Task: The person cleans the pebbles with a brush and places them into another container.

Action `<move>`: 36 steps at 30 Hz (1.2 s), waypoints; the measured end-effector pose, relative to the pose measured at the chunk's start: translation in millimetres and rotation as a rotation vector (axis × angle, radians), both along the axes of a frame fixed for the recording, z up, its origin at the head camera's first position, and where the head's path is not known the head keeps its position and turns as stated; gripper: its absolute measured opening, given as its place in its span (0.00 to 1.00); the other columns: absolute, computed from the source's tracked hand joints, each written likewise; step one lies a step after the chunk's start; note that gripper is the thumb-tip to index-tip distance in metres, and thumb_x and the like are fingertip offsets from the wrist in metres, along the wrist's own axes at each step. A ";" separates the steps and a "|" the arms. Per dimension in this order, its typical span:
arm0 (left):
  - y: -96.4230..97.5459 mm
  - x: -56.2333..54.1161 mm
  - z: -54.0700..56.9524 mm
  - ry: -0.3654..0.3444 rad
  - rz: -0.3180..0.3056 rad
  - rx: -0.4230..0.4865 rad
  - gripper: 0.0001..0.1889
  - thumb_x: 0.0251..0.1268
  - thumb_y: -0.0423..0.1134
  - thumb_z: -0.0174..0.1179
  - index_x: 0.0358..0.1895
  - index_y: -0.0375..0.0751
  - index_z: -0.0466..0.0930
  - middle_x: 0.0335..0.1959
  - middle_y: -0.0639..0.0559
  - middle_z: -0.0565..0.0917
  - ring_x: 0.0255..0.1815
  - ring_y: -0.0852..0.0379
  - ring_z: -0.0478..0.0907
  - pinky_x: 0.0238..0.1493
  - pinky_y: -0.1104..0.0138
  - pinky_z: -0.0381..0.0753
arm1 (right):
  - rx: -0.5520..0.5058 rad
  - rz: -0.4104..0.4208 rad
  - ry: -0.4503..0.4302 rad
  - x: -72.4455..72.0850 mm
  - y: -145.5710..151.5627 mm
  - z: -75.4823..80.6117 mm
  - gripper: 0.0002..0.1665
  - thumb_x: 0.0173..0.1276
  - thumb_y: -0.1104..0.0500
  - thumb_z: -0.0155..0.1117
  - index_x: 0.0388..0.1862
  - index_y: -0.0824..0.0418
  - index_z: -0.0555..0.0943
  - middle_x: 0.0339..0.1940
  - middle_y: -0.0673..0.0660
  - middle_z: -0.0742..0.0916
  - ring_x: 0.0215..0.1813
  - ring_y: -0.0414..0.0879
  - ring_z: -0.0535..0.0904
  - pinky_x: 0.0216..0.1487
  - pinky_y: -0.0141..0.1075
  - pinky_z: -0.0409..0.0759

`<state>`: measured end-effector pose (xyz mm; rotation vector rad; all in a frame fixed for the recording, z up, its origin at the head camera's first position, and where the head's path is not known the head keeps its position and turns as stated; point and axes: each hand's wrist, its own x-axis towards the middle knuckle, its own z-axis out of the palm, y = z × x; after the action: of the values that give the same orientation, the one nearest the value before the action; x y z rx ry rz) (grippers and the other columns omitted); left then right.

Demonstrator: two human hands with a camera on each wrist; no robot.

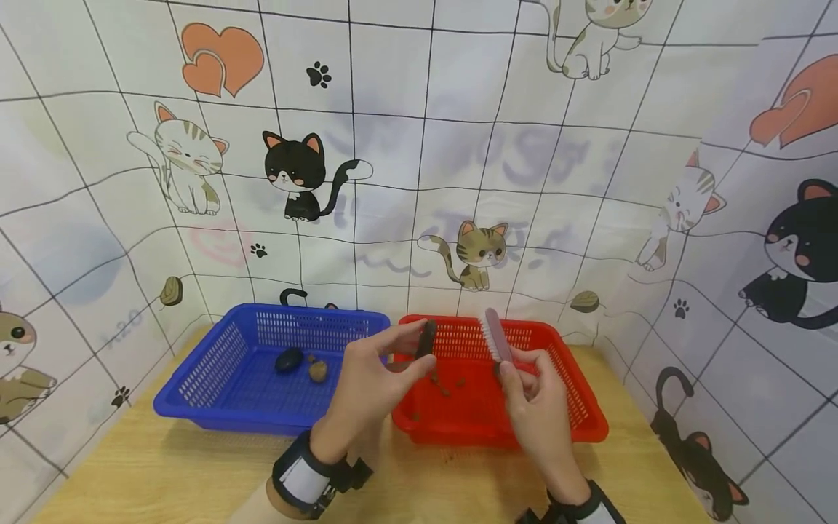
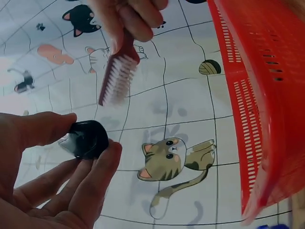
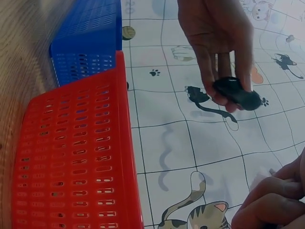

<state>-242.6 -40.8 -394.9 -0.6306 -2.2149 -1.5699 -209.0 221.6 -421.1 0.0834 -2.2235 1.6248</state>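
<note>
My left hand (image 1: 366, 378) pinches a smooth black stone (image 2: 90, 139) between thumb and fingertips, above the gap side of the red basket (image 1: 583, 378). Opposite it, my right hand (image 1: 542, 407) grips a small brush (image 1: 497, 336) by its handle, over the red basket. White bristles stick out from the brush's reddish back and face toward the stone. Brush and stone are apart. In the right wrist view the stone (image 3: 236, 93) looks glossy and rounded, while the brush is mostly hidden behind the fingers. A few small brown bits (image 1: 445, 391) lie in the red basket.
Left of the red basket stands a blue basket (image 1: 190, 393), holding another black stone (image 1: 289, 359), a round brown stone (image 1: 318, 372) and smaller bits. Both baskets rest on a wooden table (image 1: 118, 473). A cat-patterned sheet (image 1: 393, 175) hangs behind and at the sides.
</note>
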 end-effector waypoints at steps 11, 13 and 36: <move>-60.5 -39.4 22.3 -0.161 0.129 -0.302 0.30 0.76 0.43 0.81 0.79 0.53 0.87 0.57 0.47 0.98 0.55 0.47 0.98 0.47 0.59 0.96 | 0.042 0.008 0.042 -1.1 2.5 -1.8 0.20 0.91 0.58 0.68 0.73 0.64 0.78 0.25 0.51 0.82 0.20 0.43 0.71 0.18 0.35 0.70; -70.9 -49.3 27.1 -0.181 0.128 -0.366 0.30 0.76 0.43 0.80 0.79 0.49 0.87 0.57 0.44 0.99 0.53 0.47 0.99 0.46 0.58 0.97 | 0.045 0.000 0.041 -0.5 2.4 -0.9 0.20 0.91 0.58 0.68 0.73 0.64 0.78 0.25 0.51 0.83 0.20 0.44 0.72 0.19 0.34 0.70; -73.4 -129.5 -47.2 -0.624 0.029 -1.025 0.22 0.60 0.26 0.87 0.53 0.33 0.86 0.41 0.40 0.91 0.35 0.47 0.92 0.36 0.57 0.96 | 0.012 -0.011 0.036 0.1 9.8 3.1 0.18 0.90 0.60 0.69 0.71 0.63 0.79 0.25 0.52 0.85 0.18 0.44 0.69 0.20 0.32 0.71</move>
<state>-372.1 -114.2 -442.1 -0.3400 -3.4577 -0.5118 -208.9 231.4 -418.0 0.1032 -2.2035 1.5922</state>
